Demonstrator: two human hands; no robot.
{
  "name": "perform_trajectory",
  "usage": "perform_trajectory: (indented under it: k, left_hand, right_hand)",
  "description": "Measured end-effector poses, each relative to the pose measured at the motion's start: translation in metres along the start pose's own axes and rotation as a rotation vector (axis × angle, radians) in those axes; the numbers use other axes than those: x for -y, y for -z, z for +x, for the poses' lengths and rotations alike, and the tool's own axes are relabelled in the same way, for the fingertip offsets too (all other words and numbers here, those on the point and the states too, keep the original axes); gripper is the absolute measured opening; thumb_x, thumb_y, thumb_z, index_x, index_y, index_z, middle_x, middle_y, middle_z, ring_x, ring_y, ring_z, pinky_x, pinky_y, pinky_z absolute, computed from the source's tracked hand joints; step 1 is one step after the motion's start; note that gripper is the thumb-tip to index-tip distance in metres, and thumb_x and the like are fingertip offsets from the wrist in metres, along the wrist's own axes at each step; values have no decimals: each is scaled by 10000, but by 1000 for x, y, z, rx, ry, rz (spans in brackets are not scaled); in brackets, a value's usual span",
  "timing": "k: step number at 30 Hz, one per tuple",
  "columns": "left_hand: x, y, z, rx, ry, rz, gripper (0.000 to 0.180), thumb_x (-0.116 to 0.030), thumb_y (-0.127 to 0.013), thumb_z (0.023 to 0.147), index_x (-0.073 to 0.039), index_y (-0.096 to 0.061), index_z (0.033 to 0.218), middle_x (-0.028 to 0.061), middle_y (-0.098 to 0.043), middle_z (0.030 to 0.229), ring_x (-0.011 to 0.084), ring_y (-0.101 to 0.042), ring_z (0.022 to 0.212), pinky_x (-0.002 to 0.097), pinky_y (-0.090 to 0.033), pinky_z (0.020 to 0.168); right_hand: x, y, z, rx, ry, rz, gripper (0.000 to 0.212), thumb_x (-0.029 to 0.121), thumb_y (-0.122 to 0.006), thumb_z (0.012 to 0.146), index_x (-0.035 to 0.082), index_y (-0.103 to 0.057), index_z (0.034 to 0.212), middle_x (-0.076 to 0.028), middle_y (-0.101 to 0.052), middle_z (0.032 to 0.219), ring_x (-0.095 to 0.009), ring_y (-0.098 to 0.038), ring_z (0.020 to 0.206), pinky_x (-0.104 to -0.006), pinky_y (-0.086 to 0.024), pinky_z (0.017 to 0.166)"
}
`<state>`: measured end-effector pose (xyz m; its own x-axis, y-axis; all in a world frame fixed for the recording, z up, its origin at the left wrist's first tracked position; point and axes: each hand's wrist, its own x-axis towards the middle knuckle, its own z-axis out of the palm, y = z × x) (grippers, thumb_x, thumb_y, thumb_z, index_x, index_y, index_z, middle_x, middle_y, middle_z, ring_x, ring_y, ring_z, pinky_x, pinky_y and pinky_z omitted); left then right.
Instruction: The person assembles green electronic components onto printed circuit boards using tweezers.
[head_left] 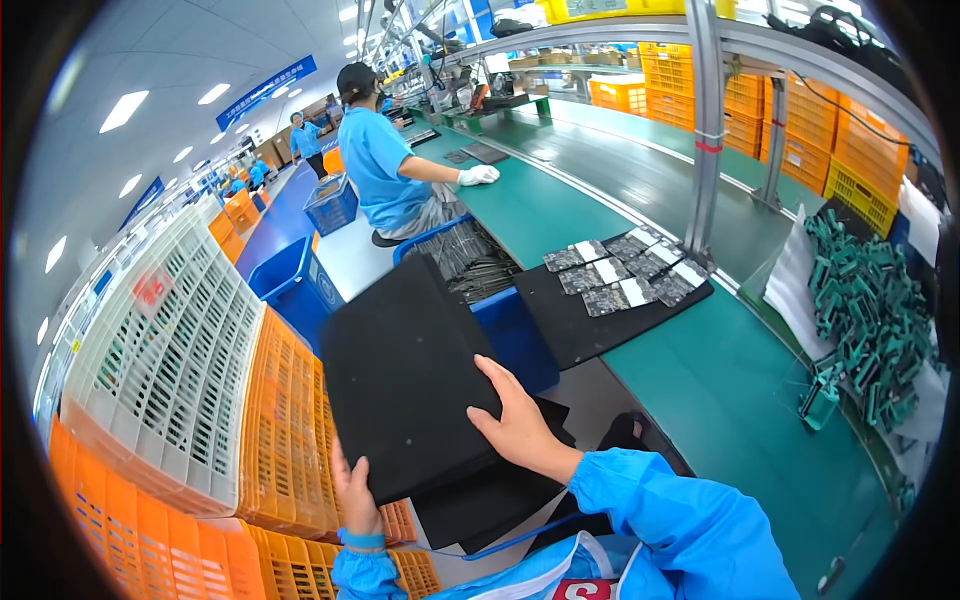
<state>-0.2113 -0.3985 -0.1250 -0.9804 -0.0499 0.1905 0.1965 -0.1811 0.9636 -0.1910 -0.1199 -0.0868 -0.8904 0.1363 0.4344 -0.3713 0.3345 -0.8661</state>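
I hold a large black mat (405, 375), probably foam, tilted up in front of my body. My left hand (357, 497) grips its lower left corner, with some fingers hidden behind it. My right hand (525, 425) is closed on its right edge, thumb and forefinger showing against the black surface. More black sheets (480, 512) lie below it, near my lap. To the right, another black mat (565, 325) on the green bench bears several circuit boards (625, 268) with white patches.
A blue bin (465, 250) of dark thin parts stands beyond the mat. Orange and white crates (165, 370) are stacked at left. Green parts (865, 310) are heaped on the right. A co-worker (375, 150) in blue sits farther along the green bench (720, 390), beside a metal post (703, 140).
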Motion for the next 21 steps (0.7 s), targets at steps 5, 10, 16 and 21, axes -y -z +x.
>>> perform_trajectory:
  k: [5,10,16,21]
  left_hand:
    - [-47,-50,-38,-70,-232,-65,663,31,-431,955,-45,-214,1577,143,-222,1629,271,-273,1480,386,-211,1214]
    - [-43,-136,-99,89,-325,274,888,-13,-553,842,11,-40,1566,225,-166,1607,303,-150,1513,425,-111,1226]
    - [-6,-208,-167,1115,-188,-247,614,-118,-617,962,-34,-331,1499,206,-397,1446,264,-560,1179,366,-493,920]
    - [9,-258,-141,1091,-659,60,441,-133,-652,934,-51,-553,1356,167,-559,1338,358,-551,1196,421,-464,992]
  right_hand:
    - [52,50,-13,-42,-12,202,803,214,-679,927,43,-213,1558,-204,-360,1543,-312,-358,1439,-406,-311,1154]
    - [78,173,-36,-113,-120,-123,553,249,-536,1016,43,-375,1504,-179,-462,1483,-268,-475,1351,-367,-384,1108]
    - [85,363,-159,-237,-277,-273,513,248,-532,1002,-18,-482,1438,-95,-593,1350,-172,-541,1230,-312,-406,1055]
    - [79,424,-298,-411,-585,-663,416,102,-632,887,15,-605,1292,-95,-625,1140,-189,-589,1009,-322,-461,926]
